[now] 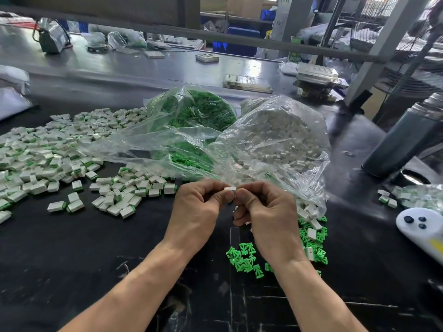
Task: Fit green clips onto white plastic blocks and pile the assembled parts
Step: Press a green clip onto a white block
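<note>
My left hand (196, 209) and my right hand (266, 216) meet at the table's middle and together pinch one small white block (229, 188) between thumbs and fingertips. Whether a clip sits in it is hidden by my fingers. Loose green clips (244, 258) lie under and right of my right wrist, with a few white blocks (311, 233) among them. A wide pile of assembled white-and-green parts (60, 152) spreads over the left of the black table. Behind my hands stand an open clear bag of green clips (199, 111) and an open clear bag of white blocks (275, 137).
A dark cylindrical flask (405, 140) stands at the right. A white controller (422, 228) lies at the right edge, beside a small bag of assembled parts (417, 195). Metal trays (247, 83) and a frame bar (215, 37) lie farther back.
</note>
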Motion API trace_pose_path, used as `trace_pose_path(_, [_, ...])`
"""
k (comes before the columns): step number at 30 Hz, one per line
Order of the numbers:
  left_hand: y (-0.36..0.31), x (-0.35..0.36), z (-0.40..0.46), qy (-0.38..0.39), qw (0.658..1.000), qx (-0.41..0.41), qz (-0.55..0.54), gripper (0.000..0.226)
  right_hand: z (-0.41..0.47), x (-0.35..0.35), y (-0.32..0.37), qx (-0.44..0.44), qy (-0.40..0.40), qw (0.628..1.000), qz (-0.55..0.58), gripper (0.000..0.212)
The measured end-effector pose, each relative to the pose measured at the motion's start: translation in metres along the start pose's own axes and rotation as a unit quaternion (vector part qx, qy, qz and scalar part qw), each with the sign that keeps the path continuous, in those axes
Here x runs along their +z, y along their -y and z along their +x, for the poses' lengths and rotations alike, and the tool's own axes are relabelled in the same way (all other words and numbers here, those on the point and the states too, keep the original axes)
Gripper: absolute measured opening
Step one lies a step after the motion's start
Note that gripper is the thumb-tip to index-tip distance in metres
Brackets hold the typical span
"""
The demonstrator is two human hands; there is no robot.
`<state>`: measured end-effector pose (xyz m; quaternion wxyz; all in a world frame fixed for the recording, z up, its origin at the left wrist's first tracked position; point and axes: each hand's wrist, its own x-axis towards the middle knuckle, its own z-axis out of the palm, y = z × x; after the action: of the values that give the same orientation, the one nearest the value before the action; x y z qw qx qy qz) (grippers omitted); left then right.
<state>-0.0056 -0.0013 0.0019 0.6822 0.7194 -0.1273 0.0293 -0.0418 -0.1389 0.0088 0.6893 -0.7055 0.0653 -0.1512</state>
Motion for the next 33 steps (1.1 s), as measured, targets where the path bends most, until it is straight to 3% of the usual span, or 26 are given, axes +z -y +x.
trace_pose_path(11, [0.0, -0.004, 0.005, 0.026, 1.0, 0.006, -0.01, 0.018, 0.002, 0.0, 0.0, 0.005, -0.005, 0.998, 0.061, 0.019])
trace_pose_path(22, [0.007, -0.007, 0.01, 0.008, 0.999, 0.036, 0.025, 0.025, 0.002, 0.0, -0.003, 0.005, -0.007, 0.999, 0.038, 0.017])
trace_pose_path(26, [0.006, -0.004, 0.008, 0.025, 0.999, 0.03, -0.029, 0.023, 0.001, 0.001, 0.001, 0.075, 0.028, 0.993, 0.081, 0.059])
trace_pose_path(29, [0.006, 0.0, 0.004, 0.066, 0.992, 0.005, -0.107, 0.008, -0.003, 0.006, 0.001, 0.097, 0.081, 0.988, 0.086, 0.08])
trace_pose_path(33, [0.007, 0.004, 0.0, 0.104, 0.981, -0.013, -0.162, 0.013, -0.008, 0.015, 0.001, 0.103, 0.084, 0.986, 0.1, 0.075])
